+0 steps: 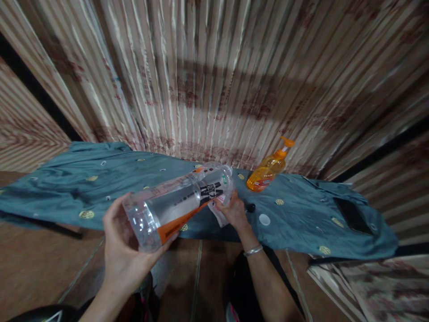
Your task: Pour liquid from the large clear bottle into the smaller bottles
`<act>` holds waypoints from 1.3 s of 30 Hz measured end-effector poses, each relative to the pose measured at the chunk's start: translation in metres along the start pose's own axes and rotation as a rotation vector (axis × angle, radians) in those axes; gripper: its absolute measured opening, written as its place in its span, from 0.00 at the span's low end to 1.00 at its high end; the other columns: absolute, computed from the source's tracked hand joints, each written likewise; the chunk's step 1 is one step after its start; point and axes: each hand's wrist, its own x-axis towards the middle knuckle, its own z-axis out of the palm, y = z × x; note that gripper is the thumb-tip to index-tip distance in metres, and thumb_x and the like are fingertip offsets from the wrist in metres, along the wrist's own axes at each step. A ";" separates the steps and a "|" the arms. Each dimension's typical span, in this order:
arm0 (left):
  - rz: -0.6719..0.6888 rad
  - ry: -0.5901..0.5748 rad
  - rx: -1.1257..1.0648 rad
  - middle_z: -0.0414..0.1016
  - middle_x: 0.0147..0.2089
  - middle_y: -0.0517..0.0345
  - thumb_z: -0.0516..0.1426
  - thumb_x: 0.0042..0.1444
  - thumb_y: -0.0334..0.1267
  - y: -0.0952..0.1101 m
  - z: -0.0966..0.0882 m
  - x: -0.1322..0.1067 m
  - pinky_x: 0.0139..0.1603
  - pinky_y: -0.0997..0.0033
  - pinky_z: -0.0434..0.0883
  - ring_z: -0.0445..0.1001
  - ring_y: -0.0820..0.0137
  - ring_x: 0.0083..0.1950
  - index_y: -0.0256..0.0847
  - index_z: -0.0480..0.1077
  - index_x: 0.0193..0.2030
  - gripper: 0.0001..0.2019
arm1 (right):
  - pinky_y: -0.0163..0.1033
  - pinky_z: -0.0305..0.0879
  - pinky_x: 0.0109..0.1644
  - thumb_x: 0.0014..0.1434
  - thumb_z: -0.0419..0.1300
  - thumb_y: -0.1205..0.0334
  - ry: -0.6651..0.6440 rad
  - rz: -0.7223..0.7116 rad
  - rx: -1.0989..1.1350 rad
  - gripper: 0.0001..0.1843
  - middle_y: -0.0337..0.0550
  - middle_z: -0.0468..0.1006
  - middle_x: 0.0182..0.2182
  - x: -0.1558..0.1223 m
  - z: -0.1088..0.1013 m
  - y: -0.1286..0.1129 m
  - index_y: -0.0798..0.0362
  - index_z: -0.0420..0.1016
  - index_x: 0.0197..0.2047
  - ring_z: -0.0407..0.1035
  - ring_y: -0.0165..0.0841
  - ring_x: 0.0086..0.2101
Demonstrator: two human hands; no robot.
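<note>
I hold a clear plastic bottle (177, 203) with a black, white and orange label, tipped on its side with its neck pointing away. My left hand (125, 248) is wrapped round the bottle's base. My right hand (233, 210), a bangle on its wrist, is closed on a white cloth or tissue (217, 214) pressed against the bottle near its neck. The bottle hovers over the front edge of a low surface covered with a teal cloth (100, 179).
An orange pump dispenser bottle (270, 167) stands on the teal cloth at the back. A white cap (264, 219) and a small black cap (250, 207) lie near my right hand. A dark phone (353, 215) lies at the right. Striped curtains hang behind.
</note>
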 end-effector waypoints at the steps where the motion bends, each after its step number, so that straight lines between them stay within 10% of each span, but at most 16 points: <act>1: 0.004 0.003 -0.001 0.80 0.59 0.51 0.77 0.39 0.49 0.000 0.000 0.000 0.48 0.46 0.87 0.84 0.47 0.55 0.58 0.69 0.69 0.47 | 0.45 0.80 0.48 0.59 0.72 0.56 -0.004 0.005 -0.015 0.25 0.53 0.87 0.41 0.000 -0.001 -0.001 0.56 0.71 0.55 0.86 0.49 0.44; 39: 0.065 0.004 -0.010 0.80 0.58 0.52 0.76 0.42 0.54 -0.003 0.000 0.000 0.43 0.52 0.87 0.84 0.51 0.53 0.58 0.68 0.72 0.49 | 0.46 0.80 0.49 0.59 0.73 0.55 -0.019 -0.001 -0.045 0.31 0.57 0.87 0.43 0.002 0.002 0.003 0.59 0.69 0.59 0.86 0.51 0.46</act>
